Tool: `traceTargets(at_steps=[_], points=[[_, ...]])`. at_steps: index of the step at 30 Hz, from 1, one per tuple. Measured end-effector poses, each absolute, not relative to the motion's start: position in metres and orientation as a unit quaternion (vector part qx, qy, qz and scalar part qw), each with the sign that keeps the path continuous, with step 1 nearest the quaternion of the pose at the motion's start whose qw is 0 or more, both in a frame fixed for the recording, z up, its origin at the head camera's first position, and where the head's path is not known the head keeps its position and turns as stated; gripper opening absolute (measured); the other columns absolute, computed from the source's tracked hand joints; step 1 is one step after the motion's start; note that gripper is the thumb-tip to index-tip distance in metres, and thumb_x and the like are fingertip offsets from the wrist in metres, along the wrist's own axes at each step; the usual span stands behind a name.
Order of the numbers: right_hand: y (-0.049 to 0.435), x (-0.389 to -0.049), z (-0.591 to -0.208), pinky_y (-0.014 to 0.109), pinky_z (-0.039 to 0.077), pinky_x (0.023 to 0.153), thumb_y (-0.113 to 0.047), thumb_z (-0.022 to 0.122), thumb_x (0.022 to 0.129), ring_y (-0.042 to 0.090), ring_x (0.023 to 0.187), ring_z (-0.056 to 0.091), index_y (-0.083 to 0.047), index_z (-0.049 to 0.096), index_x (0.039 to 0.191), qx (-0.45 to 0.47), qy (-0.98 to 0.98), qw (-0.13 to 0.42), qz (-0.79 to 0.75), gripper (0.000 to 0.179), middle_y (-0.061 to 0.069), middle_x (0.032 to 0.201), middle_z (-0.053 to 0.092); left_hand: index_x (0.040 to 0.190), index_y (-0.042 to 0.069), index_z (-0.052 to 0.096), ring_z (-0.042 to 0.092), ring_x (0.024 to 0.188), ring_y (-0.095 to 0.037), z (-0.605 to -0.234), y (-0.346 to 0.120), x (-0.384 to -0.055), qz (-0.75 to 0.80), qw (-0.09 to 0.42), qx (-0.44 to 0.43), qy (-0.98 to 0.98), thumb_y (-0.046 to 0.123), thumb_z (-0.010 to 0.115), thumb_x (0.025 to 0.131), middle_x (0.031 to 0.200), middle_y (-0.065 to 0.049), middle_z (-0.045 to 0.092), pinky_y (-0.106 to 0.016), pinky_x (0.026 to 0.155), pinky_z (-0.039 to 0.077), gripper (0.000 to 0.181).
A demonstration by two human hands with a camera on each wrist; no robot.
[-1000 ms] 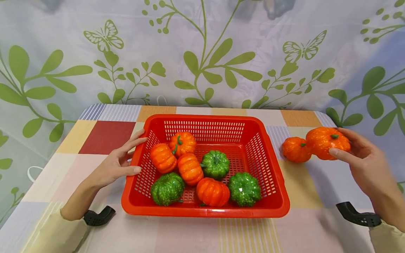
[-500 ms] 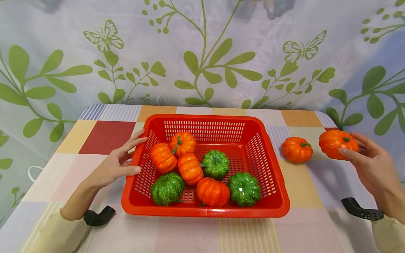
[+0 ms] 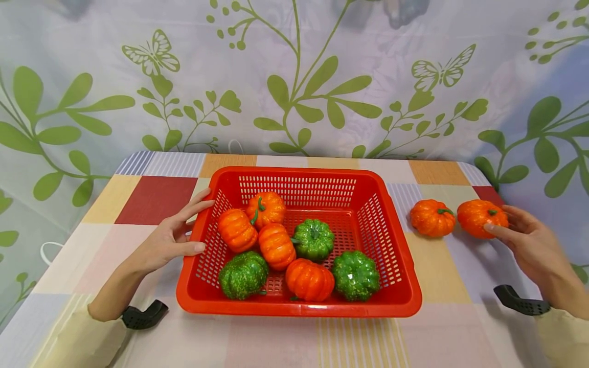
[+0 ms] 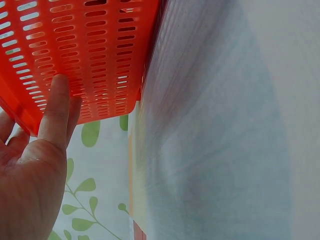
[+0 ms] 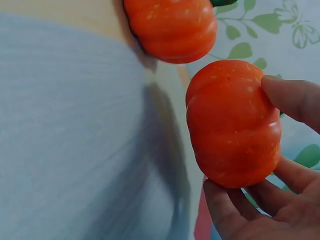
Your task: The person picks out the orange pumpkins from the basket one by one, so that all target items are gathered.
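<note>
My right hand pinches a small orange pumpkin between thumb and fingers at the table's right side. In the right wrist view the held pumpkin casts a shadow on the cloth close below. Just left of it a second orange pumpkin with a green stem lies on the table. My left hand rests with fairly straight fingers at the left rim of a red plastic basket. In the left wrist view, fingers lie against the basket's slotted outer wall.
Inside the basket sit several orange pumpkins and green pumpkins. A patchwork tablecloth covers the table. Behind its far edge hangs a leaf-and-butterfly patterned curtain.
My right hand carries its pumpkin first rightward, away from the other loose pumpkin, then down and slightly back left toward the table. The left hand and the basket stay put.
</note>
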State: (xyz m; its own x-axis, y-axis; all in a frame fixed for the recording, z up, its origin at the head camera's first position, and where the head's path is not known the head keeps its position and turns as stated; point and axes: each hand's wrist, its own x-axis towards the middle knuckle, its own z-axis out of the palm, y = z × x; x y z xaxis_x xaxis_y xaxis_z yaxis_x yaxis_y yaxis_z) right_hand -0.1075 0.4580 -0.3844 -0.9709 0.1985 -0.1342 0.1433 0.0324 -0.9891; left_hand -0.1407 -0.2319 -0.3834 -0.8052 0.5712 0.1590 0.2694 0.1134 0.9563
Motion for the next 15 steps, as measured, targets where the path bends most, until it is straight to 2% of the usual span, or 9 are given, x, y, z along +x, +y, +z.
traceTargets(at_steps=[2,4,10,13,15], points=[[0.460,-0.108,-0.388,0.005,0.043,0.081,-0.004,0.061,0.096,-0.004,0.099,0.046,-0.027,0.042,0.134,-0.117,-0.721,0.017,0.683,0.049,-0.014,0.118,0.043,0.152,0.002,0.032,0.036,0.134,-0.025,-0.383,-0.232,-0.140,0.601,0.125,0.285,0.736,-0.003,0.063,0.087,0.165,-0.002,0.006,-0.039,0.083,0.057,0.073],[0.462,-0.109,-0.392,0.006,0.041,0.087,-0.005,0.062,0.096,-0.003,0.099,0.044,-0.029,0.043,0.125,-0.119,-0.730,0.012,0.673,0.042,-0.014,0.117,0.043,0.152,0.002,0.032,0.036,0.134,-0.026,-0.383,-0.231,-0.140,0.602,0.126,0.286,0.735,-0.004,0.063,0.087,0.165,-0.002,0.006,-0.039,0.082,0.057,0.073],[0.465,-0.114,-0.397,0.012,0.021,0.109,-0.015,0.064,0.097,-0.003,0.102,0.042,-0.028,0.036,0.143,-0.134,-0.756,-0.016,0.640,0.056,-0.017,0.117,0.041,0.152,0.002,0.031,0.037,0.133,-0.026,-0.383,-0.231,-0.140,0.604,0.129,0.285,0.733,-0.004,0.062,0.087,0.165,-0.002,0.005,-0.040,0.082,0.057,0.072],[0.465,-0.115,-0.397,0.012,0.018,0.110,-0.016,0.063,0.097,-0.004,0.102,0.041,-0.027,0.034,0.146,-0.136,-0.752,-0.027,0.644,0.058,-0.017,0.118,0.040,0.152,0.002,0.031,0.037,0.133,-0.026,-0.383,-0.232,-0.141,0.603,0.128,0.285,0.734,-0.004,0.062,0.087,0.165,-0.001,0.005,-0.040,0.082,0.057,0.072],[0.465,-0.115,-0.397,0.011,0.021,0.109,-0.014,0.062,0.097,-0.004,0.102,0.042,-0.027,0.033,0.146,-0.133,-0.744,-0.030,0.654,0.058,-0.017,0.118,0.040,0.152,0.001,0.031,0.037,0.133,-0.025,-0.384,-0.232,-0.141,0.603,0.127,0.284,0.734,-0.004,0.062,0.087,0.165,-0.002,0.005,-0.039,0.083,0.057,0.072]])
